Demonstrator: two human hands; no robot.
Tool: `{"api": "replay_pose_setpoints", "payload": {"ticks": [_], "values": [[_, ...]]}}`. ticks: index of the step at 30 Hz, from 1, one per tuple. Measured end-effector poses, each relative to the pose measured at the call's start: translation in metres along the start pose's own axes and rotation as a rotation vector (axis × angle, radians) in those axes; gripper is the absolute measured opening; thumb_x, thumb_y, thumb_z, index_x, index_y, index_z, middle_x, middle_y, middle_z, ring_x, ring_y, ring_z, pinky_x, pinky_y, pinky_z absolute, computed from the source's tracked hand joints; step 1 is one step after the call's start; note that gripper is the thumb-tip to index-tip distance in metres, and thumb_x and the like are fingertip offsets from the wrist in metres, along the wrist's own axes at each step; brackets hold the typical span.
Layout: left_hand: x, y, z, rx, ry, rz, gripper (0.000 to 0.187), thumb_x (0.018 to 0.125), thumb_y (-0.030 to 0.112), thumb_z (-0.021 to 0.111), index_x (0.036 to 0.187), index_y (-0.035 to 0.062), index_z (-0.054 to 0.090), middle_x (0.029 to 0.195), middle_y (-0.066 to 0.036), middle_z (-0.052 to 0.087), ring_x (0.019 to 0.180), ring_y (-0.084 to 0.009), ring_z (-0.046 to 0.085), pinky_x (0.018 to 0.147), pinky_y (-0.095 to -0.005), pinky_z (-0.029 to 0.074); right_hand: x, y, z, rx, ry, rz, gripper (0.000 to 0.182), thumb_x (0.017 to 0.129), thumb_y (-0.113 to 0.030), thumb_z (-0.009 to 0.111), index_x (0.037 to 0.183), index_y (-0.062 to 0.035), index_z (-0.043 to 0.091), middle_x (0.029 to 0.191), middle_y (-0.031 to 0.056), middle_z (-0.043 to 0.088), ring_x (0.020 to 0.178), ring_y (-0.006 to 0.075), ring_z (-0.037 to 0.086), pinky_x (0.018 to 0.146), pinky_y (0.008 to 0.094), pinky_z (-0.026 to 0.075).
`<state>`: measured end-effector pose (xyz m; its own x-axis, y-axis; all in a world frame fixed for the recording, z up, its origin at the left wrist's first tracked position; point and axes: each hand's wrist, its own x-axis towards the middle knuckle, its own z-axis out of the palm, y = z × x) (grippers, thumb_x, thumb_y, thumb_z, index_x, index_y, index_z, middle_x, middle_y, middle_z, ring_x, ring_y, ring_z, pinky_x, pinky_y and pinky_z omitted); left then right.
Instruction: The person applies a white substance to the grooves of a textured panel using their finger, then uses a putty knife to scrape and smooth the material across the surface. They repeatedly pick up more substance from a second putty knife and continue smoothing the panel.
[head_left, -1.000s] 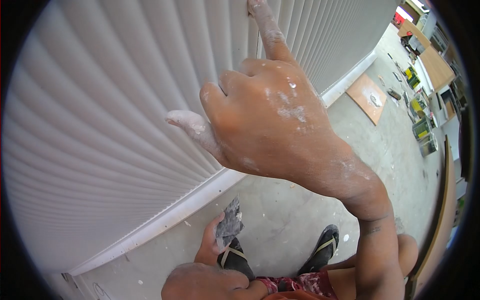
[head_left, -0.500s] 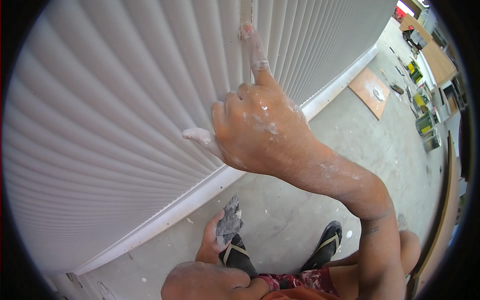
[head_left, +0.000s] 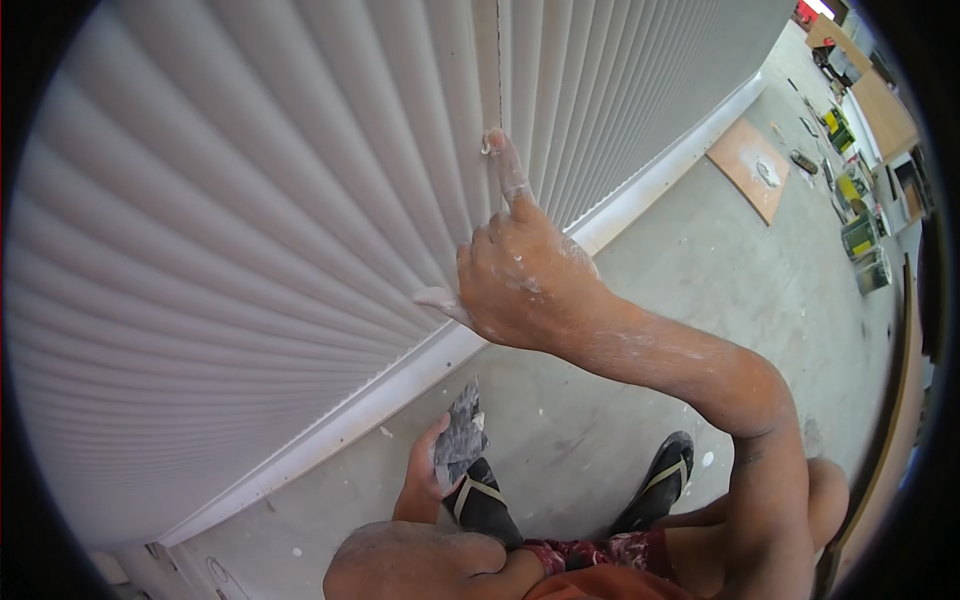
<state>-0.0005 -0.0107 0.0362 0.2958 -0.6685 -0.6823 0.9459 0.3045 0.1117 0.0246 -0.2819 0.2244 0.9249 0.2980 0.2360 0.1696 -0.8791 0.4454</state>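
Fingertip (head_left: pixel 499 146) at panel seam (head_left: pixel 499 60), floor (head_left: pixel 720 280) alongside

My right hand (head_left: pixel 530 270) hides part of the seam (head_left: pixel 499 70); the grey sheet (head_left: pixel 460 438) covers some fingers of my left hand (head_left: pixel 424 465). The ribbed panel (head_left: pixel 250 230) runs out of view at left. I can't read the small cans (head_left: pixel 860 236) at far right.

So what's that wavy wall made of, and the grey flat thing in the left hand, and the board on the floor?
The wavy wall looks like painted wood or plastic: matte, pale, ridged. The grey flat thing could be thin metal, plastic or stiff paper; its dull, smeared face doesn't settle it. The board seems wooden: flat and tan.
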Motion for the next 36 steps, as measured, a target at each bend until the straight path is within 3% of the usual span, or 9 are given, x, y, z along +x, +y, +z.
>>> {"api": "replay_pose_setpoints", "payload": {"ticks": [4, 6, 10, 12, 20, 21, 23, 34, 36], "values": [[-0.002, 0.0, 0.002, 0.034, 0.027, 0.004, 0.035, 0.096, 0.02, 0.058, 0.124, 0.0001, 0.059, 0.112, -0.013, 0.069, 0.097, -0.0263, 0.068, 0.088, -0.0405, 0.056, -0.004, -0.006, 0.015, 0.025, -0.022, -0.016, 0.053, 0.096, -0.034, 0.052, 0.05, -0.0092, 0.055, 0.042, 0.0025, 0.038, 0.041, 0.0188, 0.041, 0.114, 0.0731, 0.015], [-0.003, 0.001, 0.003, 0.041, 0.028, -0.007, 0.035, 0.096, 0.021, 0.058, 0.124, 0.0003, 0.059, 0.111, -0.013, 0.069, 0.097, -0.0263, 0.068, 0.088, -0.0405, 0.056, -0.006, -0.013, 0.022, 0.11, -0.09, -0.001, 0.035, 0.085, -0.013, 0.057, 0.051, -0.0105, 0.063, 0.044, -0.0014, 0.042, 0.048, 0.0147, 0.053, 0.119, 0.0685, 0.004], [-0.001, 0.002, -0.01, 0.014, -0.031, -0.049, 0.035, 0.097, 0.023, 0.057, 0.124, 0.0005, 0.06, 0.111, -0.013, 0.069, 0.096, -0.0266, 0.068, 0.089, -0.0407, 0.055, -0.016, -0.024, 0.032, 0.118, -0.118, -0.005, 0.033, 0.086, -0.015, 0.059, 0.055, -0.0093, 0.066, 0.044, 0.0, 0.043, 0.048, 0.0161, 0.054, 0.119, 0.0679, 0.004], [-0.001, 0.002, -0.013, -0.003, -0.052, -0.056, 0.035, 0.097, 0.023, 0.056, 0.124, 0.0003, 0.06, 0.111, -0.013, 0.069, 0.096, -0.0269, 0.068, 0.089, -0.0408, 0.055, -0.024, -0.029, 0.025, 0.244, -0.177, -0.073, 0.055, 0.099, -0.037, 0.051, 0.055, -0.0048, 0.06, 0.044, 0.0035, 0.041, 0.042, 0.0233, 0.046, 0.116, 0.0683, 0.017], [-0.003, -0.004, 0.001, 0.013, -0.051, -0.052, 0.036, 0.097, 0.024, 0.056, 0.124, -0.0003, 0.06, 0.11, -0.014, 0.069, 0.097, -0.0272, 0.068, 0.089, -0.0404, 0.055, -0.019, -0.005, -0.03, 0.33, 0.238, 0.054, 0.04, 0.09, -0.023, 0.061, 0.054, -0.0057, 0.06, 0.046, 0.0029, 0.049, 0.048, 0.019, 0.057, 0.12, 0.0632, 0.013], [-0.006, -0.008, 0.023, 0.092, 0.099, -0.011, 0.032, 0.096, 0.031, 0.057, 0.11, 0.0028, 0.063, 0.09, -0.012, 0.067, 0.068, -0.0251, 0.061, 0.056, -0.0357, 0.043, -0.014, -0.002, -0.029, 0.313, 0.293, 0.069, 0.042, 0.091, -0.024, 0.06, 0.053, -0.0058, 0.059, 0.046, 0.0032, 0.05, 0.047, 0.0191, 0.057, 0.12, 0.0622, 0.012], [-0.01, -0.009, 0.039, 0.17, 0.25, 0.028, 0.034, 0.095, 0.039, 0.058, 0.096, 0.0058, 0.065, 0.071, -0.009, 0.066, 0.038, -0.0229, 0.053, 0.023, -0.031, 0.03, -0.006, 0.004, -0.018, 0.304, 0.266, 0.07, 0.046, 0.093, -0.027, 0.059, 0.051, -0.0063, 0.059, 0.044, 0.0033, 0.048, 0.047, 0.0195, 0.057, 0.121, 0.0615, 0.011], [-0.011, -0.005, 0.034, 0.217, 0.3, 0.03, 0.034, 0.095, 0.041, 0.058, 0.091, 0.0075, 0.066, 0.065, -0.008, 0.064, 0.038, -0.0219, 0.052, 0.026, -0.0317, 0.036, -0.004, -0.001, 0.02, 0.201, 0.194, 0.105, 0.064, 0.101, -0.037, 0.048, 0.046, -0.0069, 0.059, 0.039, 0.003, 0.044, 0.051, 0.0247, 0.062, 0.122, 0.0589, -0.001], [-0.011, -0.005, 0.04, 0.209, 0.344, 0.046, 0.035, 0.095, 0.041, 0.058, 0.09, 0.0076, 0.066, 0.065, -0.008, 0.064, 0.037, -0.0218, 0.052, 0.026, -0.0315, 0.036, -0.006, -0.002, 0.021, 0.214, 0.059, 0.127, 0.069, 0.101, -0.051, 0.044, 0.054, -0.0045, 0.064, 0.046, 0.0074, 0.054, 0.053, 0.0261, 0.064, 0.121, 0.0609, 0.0]]}}
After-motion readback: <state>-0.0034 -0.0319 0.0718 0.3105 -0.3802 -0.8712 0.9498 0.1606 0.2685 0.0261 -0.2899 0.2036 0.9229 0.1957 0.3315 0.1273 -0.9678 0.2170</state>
